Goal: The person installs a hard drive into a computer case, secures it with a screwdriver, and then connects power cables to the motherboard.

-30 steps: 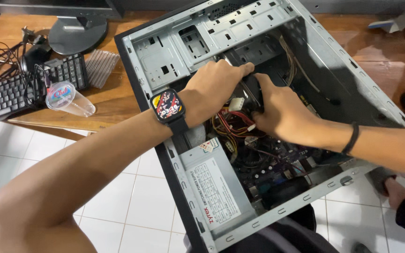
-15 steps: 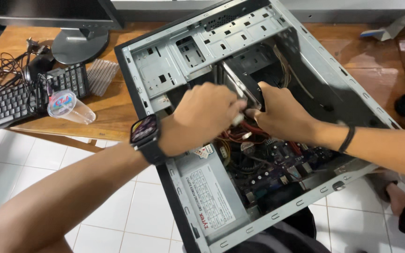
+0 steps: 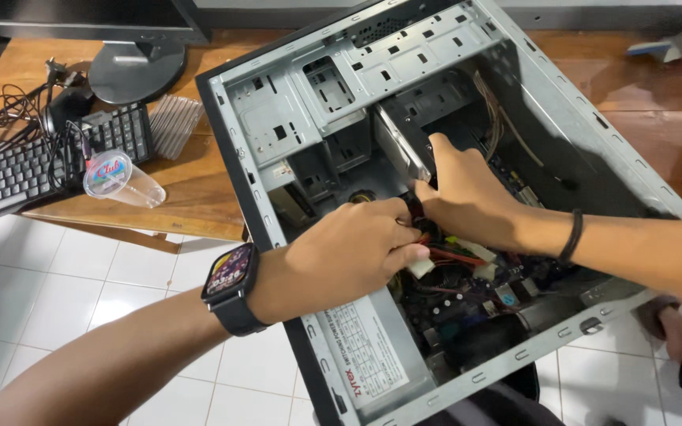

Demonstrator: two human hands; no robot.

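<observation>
Both hands deep inside open computer case (image 3: pixel 278 118) leaning on wooden desk.

Left hand (image 3: pixel 349 252), smartwatch (image 3: pixel 230 282) on wrist, fingers curled narrow around a white connector (image 3: pixel 422 267) with red wires, mid-case above the power supply (image 3: pixel 365 355). Right hand (image 3: pixel 467 197) grips the metal drive (image 3: pixel 400 146) by the bay; fingertips hidden, grip partly unclear. Keyboard (image 3: pixel 17 173), plastic cup (image 3: pixel 116 177), monitor stand (image 3: pixel 124 71) left on desk.

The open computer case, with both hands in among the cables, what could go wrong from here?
The left hand is closed on the red and yellow cables; tugging wires instead of the white plug may loosen them. The right hand presses by the tilted drive, which might slip onto the board below. The computer case has bare metal edges that could scrape a wrist.
</observation>
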